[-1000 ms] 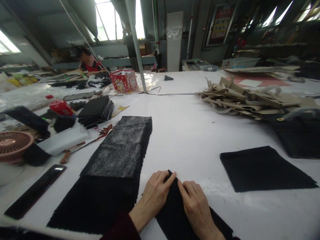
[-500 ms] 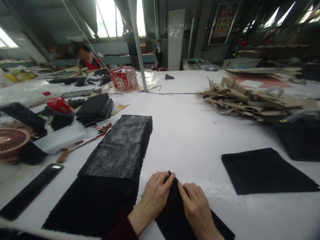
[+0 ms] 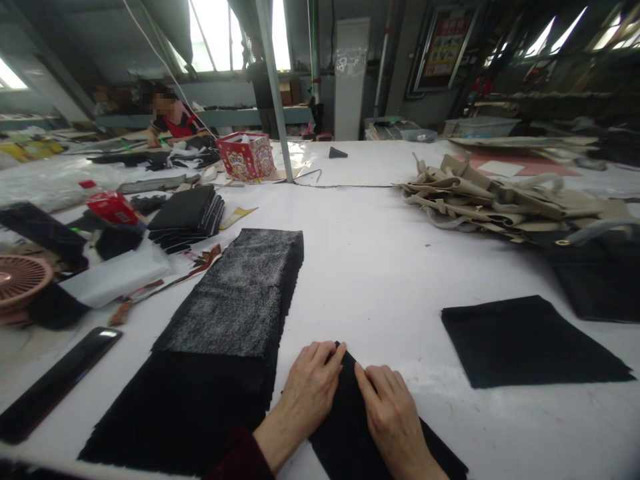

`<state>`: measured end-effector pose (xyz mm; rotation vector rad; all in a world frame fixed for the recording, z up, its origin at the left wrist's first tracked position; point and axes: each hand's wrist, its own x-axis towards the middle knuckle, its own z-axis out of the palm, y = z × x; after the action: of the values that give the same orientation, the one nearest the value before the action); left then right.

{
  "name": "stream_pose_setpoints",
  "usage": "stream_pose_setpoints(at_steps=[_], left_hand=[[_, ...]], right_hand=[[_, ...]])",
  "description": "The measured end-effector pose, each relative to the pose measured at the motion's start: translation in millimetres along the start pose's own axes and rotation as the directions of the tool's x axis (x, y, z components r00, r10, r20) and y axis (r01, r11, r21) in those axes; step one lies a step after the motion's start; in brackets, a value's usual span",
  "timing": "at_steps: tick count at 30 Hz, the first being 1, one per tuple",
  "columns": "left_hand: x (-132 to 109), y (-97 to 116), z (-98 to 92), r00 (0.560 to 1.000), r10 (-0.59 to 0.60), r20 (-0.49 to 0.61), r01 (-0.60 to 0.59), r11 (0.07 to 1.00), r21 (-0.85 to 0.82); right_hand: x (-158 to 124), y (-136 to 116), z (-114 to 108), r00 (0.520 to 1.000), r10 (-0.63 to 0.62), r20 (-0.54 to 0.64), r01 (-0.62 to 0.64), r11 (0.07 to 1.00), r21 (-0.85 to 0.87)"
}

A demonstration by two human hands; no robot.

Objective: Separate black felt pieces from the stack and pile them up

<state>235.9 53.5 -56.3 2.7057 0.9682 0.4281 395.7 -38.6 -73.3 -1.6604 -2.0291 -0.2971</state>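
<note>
A piece of black fabric (image 3: 345,427) lies on the white table at the front, a folded edge along its top right. My left hand (image 3: 313,383) has its fingers closed on the upper corner, thumb and fingertips pinched together there. Lower on the same edge, my right hand (image 3: 393,410) grips the fabric with bent fingers; its thumb side rests near the fold. Part of the cloth is hidden under both hands. Beside my left forearm stands a long stack of black fabric pieces (image 3: 185,407), with a speckled grey section (image 3: 230,300) on its far half.
Another flat black piece (image 3: 530,343) lies at right, near a heap of beige material (image 3: 500,200). To the left are a phone (image 3: 60,383), a pink fan (image 3: 23,283) and folded black pieces (image 3: 185,213). A metal pole (image 3: 277,100) rises beyond; a seated person (image 3: 175,120) works behind.
The view has shifted slightly, moving the scene a little left in the picture. Both hands keep nearly the same place and hold on the fabric.
</note>
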Motion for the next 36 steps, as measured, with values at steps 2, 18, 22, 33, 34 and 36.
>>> stream_pose_setpoints(at_steps=[2,18,22,33,34,36], left_hand=[[0.9,-1.3,-2.8,1.000,-0.016,0.006,0.016,1.000,0.014],[3.4,9.4,-14.1,0.970,0.196,0.147,-0.221,0.959,0.176],[2.5,12.5,-17.8,0.960,0.220,0.175,-0.253,0.947,0.197],[-0.1,25.1,-16.7,0.937,0.260,0.234,-0.321,0.905,0.279],[-0.4,26.0,-16.8,0.936,0.261,0.237,-0.323,0.903,0.282],[-0.1,27.9,-17.5,0.931,0.264,0.251,-0.331,0.902,0.278]], right_hand=[[0.2,0.0,-0.4,1.000,0.007,0.004,-0.007,1.000,-0.001],[-5.9,3.9,-4.6,0.994,0.109,-0.015,-0.107,0.990,0.095],[-16.3,8.5,-11.0,0.993,0.118,-0.008,-0.116,0.982,0.152],[-45.2,16.8,-27.1,0.995,0.101,0.003,-0.101,0.988,0.119],[-47.8,17.3,-28.4,0.995,0.103,0.008,-0.103,0.988,0.111],[-52.7,18.1,-31.4,0.993,0.113,0.024,-0.114,0.989,0.097]])
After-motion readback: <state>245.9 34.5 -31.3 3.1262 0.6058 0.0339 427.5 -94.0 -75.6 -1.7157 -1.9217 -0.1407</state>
